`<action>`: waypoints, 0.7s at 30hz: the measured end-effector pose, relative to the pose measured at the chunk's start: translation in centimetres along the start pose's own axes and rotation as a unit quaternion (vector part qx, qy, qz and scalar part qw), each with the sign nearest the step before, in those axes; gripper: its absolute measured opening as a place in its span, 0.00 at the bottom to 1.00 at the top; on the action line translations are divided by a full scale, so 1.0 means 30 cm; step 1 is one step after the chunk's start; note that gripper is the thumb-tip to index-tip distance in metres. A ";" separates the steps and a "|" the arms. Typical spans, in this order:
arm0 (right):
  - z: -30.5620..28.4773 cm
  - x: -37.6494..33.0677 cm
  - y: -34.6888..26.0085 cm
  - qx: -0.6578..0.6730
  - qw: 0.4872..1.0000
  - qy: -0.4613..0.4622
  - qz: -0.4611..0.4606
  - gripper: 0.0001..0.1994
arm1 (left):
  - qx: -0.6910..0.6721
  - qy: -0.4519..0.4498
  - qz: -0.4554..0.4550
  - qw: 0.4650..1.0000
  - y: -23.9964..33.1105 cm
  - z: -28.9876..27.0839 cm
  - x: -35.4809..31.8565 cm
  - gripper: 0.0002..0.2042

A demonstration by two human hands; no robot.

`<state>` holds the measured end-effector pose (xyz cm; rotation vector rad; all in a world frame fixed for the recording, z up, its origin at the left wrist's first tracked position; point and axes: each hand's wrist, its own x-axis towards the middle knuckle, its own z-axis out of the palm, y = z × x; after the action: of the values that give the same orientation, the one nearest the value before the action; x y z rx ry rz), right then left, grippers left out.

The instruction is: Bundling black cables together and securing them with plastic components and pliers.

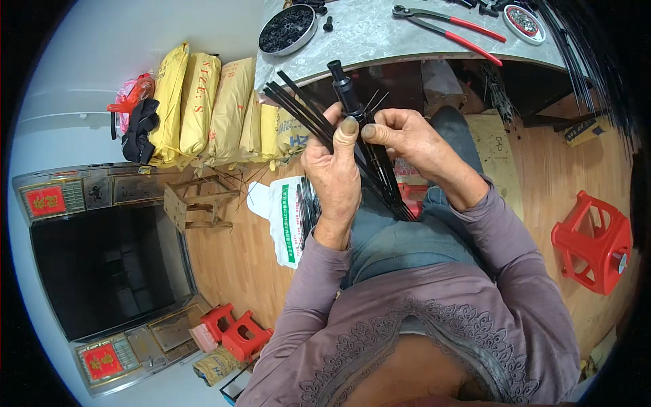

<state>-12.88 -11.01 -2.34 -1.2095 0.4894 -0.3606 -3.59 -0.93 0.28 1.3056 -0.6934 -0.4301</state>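
Observation:
A black umbrella frame [348, 95], with a thick stepped tube at its top and thin ribs, is held upright and slightly tilted above my lap. My left hand [331, 173] is closed around its left side, thumb against the collar below the tube. Several thin black ribs [298, 112] fan out up and to the left past that hand. From the other side my right hand [413, 139] pinches at the same collar, its thumb close to the left one. More ribs [390, 183] run down between my hands toward my lap. What lies under the fingertips is hidden.
Ahead stands a marbled table [369, 41] with a dish of black parts [288, 30], red-handled pincers [468, 30] and a dish of small metal parts [523, 25]. Black rods [576, 74] overhang its right end. A red stool [591, 237] is right; yellow sacks [200, 102] stand left.

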 end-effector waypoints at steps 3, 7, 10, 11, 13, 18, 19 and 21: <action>-0.007 -0.001 0.001 0.010 1.000 -0.009 0.007 0.20 | 0.040 -0.007 0.016 0.999 0.012 0.003 -0.002 0.18; 0.008 -0.007 -0.007 -0.008 1.000 0.020 -0.006 0.19 | 0.045 -0.006 -0.008 0.999 0.022 -0.002 -0.001 0.18; 0.034 -0.013 -0.006 -0.048 0.994 0.078 -0.064 0.19 | 0.146 -0.011 0.039 0.988 0.027 -0.002 0.017 0.17; 0.038 -0.012 -0.006 -0.048 0.994 0.077 -0.063 0.19 | 0.146 -0.011 0.038 0.988 0.033 -0.006 0.026 0.17; 0.041 -0.009 -0.004 -0.106 0.985 0.091 -0.098 0.18 | 0.161 -0.043 0.007 0.986 0.049 -0.010 0.044 0.15; 0.009 0.021 -0.014 -0.020 1.000 -0.003 0.008 0.19 | 0.026 -0.043 -0.043 0.998 0.039 -0.016 0.053 0.13; -0.002 0.028 -0.009 -0.019 1.000 -0.001 0.009 0.19 | 0.026 -0.044 -0.044 0.998 0.038 -0.016 0.053 0.13; -0.026 0.034 0.001 0.042 0.998 -0.040 0.038 0.19 | -0.002 -0.065 -0.079 0.995 0.047 -0.011 0.053 0.14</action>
<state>-12.42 -12.14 -2.76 -1.1153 0.4462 -0.2648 -2.35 -1.40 1.95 1.3416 -0.6990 -0.6494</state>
